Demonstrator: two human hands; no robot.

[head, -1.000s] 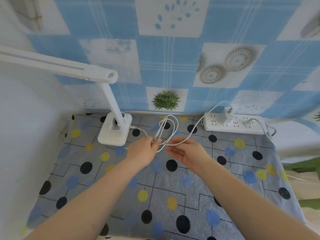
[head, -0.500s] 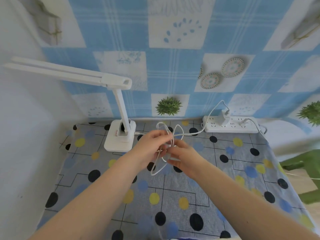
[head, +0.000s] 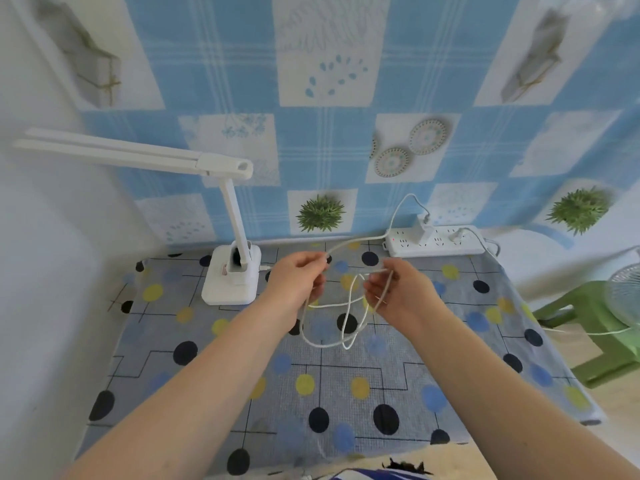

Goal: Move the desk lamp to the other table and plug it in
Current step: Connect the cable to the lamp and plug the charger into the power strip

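A white desk lamp (head: 231,278) stands on the dotted tablecloth (head: 311,382) at the back left, its long head reaching left. Its white cable (head: 349,323) hangs in loose loops between my hands above the cloth. My left hand (head: 298,278) pinches one strand near the lamp side. My right hand (head: 398,289) holds other strands of the loops. From there the cable runs up to a white adapter (head: 423,230) plugged into the white power strip (head: 436,241) at the back right.
A second white plug (head: 457,234) sits in the strip, its cord going right. A wall with blue patterned covering rises behind the table, a plain wall on the left. A green stool (head: 595,327) and part of a fan (head: 627,282) are on the right.
Both hands lifted the bundled cable off the cloth and drew apart, so the loops now hang open between them. The view tilted upward.
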